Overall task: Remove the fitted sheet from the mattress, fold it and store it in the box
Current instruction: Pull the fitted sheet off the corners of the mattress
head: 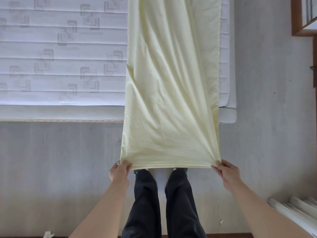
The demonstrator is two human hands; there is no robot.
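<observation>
The pale yellow fitted sheet (171, 86) is folded into a long strip. It lies along the right part of the bare white quilted mattress (60, 54) and hangs off the near edge, stretched toward me. My left hand (120, 170) pinches the strip's near left corner. My right hand (226, 172) pinches the near right corner. The near edge is held taut above my legs. No box is in view.
Grey floor (51, 169) lies between me and the mattress and to its right. A wooden furniture frame (298, 18) stands at the top right. White slatted items (295, 210) lie at the lower right. Small scraps (48, 234) sit on the floor.
</observation>
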